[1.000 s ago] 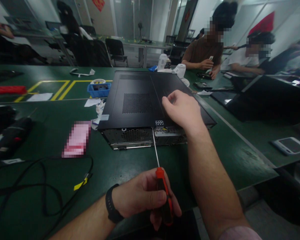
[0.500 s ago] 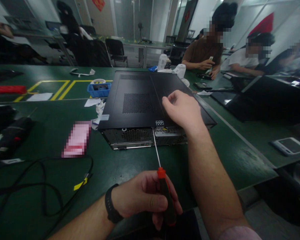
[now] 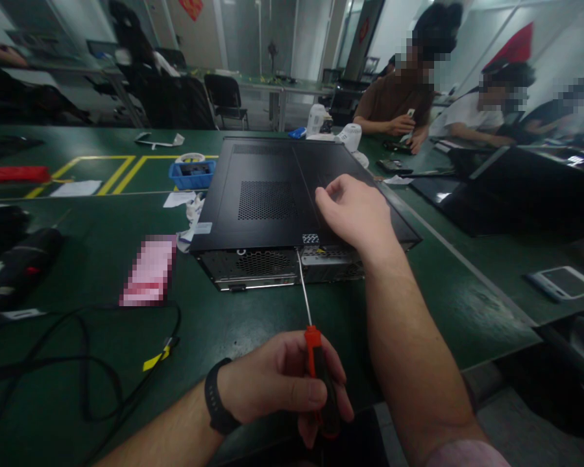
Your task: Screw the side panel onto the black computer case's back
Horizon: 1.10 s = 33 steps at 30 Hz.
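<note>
A black computer case (image 3: 263,165) lies flat on the green table, its rear panel (image 3: 267,264) turned towards me. In my left hand (image 3: 282,383) is a screwdriver (image 3: 325,389) with a red and black handle, gripped between thumb and fingers. Its thin shaft reaches up to the top edge of the rear panel, near the middle; the screw or hole at its tip is too small to make out. My right hand (image 3: 355,211) rests on the right part of the case's top, fingers curled in and partly hidden, so their contents cannot be seen.
Left of the case are a blue bin (image 3: 192,174), a pixelated pink item (image 3: 148,269) and black cables (image 3: 82,350). A white-framed device (image 3: 562,283) and a black screen (image 3: 525,188) lie to the right. Co-workers sit beyond, one person in brown (image 3: 394,100) handling small parts.
The screwdriver handle has turned in my left hand: its red stripe now faces left. The tip stays at the same spot; my right hand and the case have hardly moved.
</note>
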### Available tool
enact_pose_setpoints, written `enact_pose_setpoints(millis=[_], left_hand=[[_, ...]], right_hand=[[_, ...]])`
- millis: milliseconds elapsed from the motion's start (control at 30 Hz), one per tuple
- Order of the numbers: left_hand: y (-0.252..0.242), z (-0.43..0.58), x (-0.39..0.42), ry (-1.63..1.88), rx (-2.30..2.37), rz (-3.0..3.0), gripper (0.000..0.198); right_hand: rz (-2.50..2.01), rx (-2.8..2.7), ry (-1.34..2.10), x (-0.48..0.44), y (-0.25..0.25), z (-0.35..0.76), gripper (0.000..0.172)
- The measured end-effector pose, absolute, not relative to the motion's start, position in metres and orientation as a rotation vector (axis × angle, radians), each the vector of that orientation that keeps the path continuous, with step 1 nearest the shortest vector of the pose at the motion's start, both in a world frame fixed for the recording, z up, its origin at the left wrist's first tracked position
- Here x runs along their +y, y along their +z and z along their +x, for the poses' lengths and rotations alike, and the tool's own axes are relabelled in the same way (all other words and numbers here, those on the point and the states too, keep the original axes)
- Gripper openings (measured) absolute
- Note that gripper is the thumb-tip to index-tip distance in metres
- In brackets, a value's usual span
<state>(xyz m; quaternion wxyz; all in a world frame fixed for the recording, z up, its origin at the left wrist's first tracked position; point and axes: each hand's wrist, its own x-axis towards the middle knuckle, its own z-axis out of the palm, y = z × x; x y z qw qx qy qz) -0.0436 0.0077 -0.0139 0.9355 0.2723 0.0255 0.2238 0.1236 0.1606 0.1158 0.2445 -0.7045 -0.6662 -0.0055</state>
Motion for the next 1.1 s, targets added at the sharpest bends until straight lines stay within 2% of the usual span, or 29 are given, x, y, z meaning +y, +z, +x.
enact_pose_setpoints(millis=[667, 1100], left_hand=[[-0.017, -0.042, 0.009, 0.473, 0.028, 0.609, 0.030], [-0.017, -0.042, 0.006, 0.469, 0.074, 0.591, 0.035]], right_hand=[[-1.925, -1.819, -0.027, 0.161, 0.115, 0.124, 0.034], [-1.929, -1.820, -0.040, 0.162, 0.114, 0.124, 0.034]])
